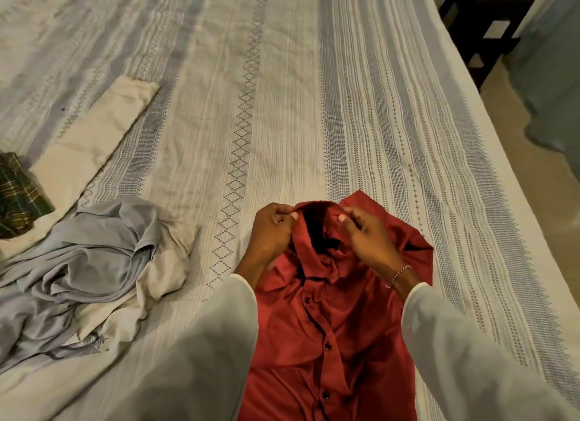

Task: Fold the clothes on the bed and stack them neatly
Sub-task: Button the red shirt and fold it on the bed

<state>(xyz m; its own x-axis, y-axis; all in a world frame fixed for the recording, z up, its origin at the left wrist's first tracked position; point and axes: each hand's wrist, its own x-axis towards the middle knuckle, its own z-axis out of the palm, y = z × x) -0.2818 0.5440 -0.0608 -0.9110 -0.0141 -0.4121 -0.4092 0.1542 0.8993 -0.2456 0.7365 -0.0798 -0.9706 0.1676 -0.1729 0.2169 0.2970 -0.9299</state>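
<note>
Red shirt, collar end in both our hands

Red shirt (332,326) lies button-side up on the bed (298,106), directly in front of us. Long axis runs from us straight away up the bed; collar (314,229) at the far end, hem end off the near edge of view. Placket with dark buttons runs down the middle.

Our left hand (271,232) pinches the collar's left side, fingers curled on the cloth. Our right hand (365,238) pinches the collar's right side the same way. Both sit level, collar opening between them; neither is nearer.

Left of the shirt: a crumpled grey garment (91,263), unfolded. Beyond that, a cream folded piece (97,138) with a dark checked bundle (18,194) on its near end.

Judgement: we are squaring the collar before folding. Next fold likely turns on that centre line, sides coming in across it. Slick-looking cloth may slide.
</note>
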